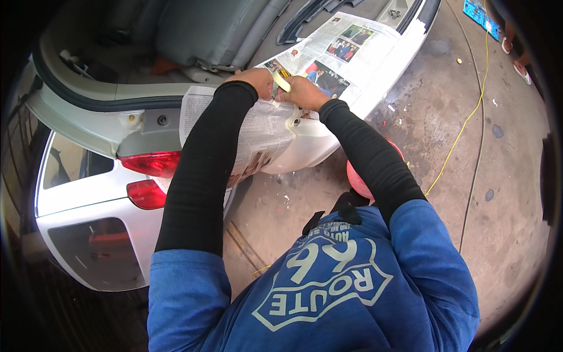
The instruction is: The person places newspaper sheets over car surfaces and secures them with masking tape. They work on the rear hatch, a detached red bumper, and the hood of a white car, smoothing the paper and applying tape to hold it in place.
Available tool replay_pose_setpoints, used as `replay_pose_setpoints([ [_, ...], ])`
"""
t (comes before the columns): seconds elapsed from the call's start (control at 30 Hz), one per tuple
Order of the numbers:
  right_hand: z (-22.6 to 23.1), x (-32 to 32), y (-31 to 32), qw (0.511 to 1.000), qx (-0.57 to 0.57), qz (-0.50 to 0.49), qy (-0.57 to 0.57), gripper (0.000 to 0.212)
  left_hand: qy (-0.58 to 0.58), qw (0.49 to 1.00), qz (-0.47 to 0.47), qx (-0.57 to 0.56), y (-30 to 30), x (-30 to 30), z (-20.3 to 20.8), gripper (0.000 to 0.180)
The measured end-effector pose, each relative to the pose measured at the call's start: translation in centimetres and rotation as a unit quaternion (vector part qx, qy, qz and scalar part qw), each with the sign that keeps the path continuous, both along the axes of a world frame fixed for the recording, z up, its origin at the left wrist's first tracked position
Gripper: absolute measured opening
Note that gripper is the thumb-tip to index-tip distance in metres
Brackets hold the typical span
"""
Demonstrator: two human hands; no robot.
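Observation:
Sheets of newspaper cover part of the white car body; one printed sheet [366, 44] spreads to the right of my hands, and another sheet [249, 126] hangs down over the rear corner beneath my left forearm. My right hand [306, 94] is closed round a pale yellow roll of masking tape [282, 81], just above where the sheets meet. Close beside it, touching or nearly touching the roll, my left hand [258, 81] has its fingers curled in; what they pinch is hidden.
A grey car seat [202, 29] shows through the vehicle's opening. Red tail lights [153, 165] sit at left, near a white car part with a dark window [99, 252]. A red rounded object [359, 179] is under my right forearm. A yellow cord [463, 126] crosses the concrete floor; a person's feet [521, 69] stand far right.

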State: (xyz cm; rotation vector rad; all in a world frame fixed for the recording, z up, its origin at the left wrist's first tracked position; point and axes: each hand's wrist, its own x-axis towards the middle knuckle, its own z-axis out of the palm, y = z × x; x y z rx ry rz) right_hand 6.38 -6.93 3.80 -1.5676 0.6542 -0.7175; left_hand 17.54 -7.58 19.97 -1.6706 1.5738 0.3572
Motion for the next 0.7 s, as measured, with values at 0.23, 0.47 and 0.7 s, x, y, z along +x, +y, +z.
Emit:
replay_pose_setpoints([
  [0.23,-1.2,2.3,0.2,0.993,0.064,-0.098,0.005,0.059,-0.026,0.999,0.023,0.005,-0.5,-0.5,-0.3,0.03],
  [0.47,-0.3,1.4,1.4,0.978,0.065,-0.187,0.062,0.041,-0.09,0.995,-0.028,0.017,-2.5,-1.0,-0.9,0.012],
  [0.7,-0.9,1.4,3.0,0.935,-0.214,-0.226,-0.17,0.035,0.413,0.775,-0.136,-0.458,4.5,-12.1,3.7,0.018],
])
